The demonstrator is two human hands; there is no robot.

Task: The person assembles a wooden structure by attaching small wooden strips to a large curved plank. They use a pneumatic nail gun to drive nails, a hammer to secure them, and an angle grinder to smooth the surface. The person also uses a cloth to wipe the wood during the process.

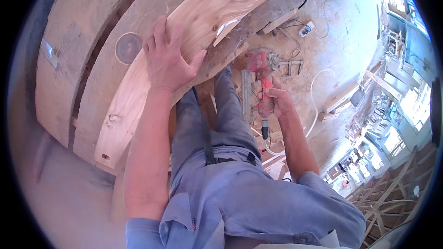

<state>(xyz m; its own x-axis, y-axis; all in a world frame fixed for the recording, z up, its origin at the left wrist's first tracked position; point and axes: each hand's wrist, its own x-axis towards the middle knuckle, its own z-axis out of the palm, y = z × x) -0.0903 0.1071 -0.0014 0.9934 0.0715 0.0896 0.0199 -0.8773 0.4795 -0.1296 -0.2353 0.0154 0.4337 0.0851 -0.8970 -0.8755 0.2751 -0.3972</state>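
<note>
Worn workshop desk (147, 11), perhaps wooden, beneath knotty plank (207, 9), left hand (170, 64) wide atop, right hand (281, 101) round red tool (266, 76).

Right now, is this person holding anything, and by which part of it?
The right hand grips a red nail gun by its handle. The left hand lies spread on the pale wooden board, not closed around it.
</note>
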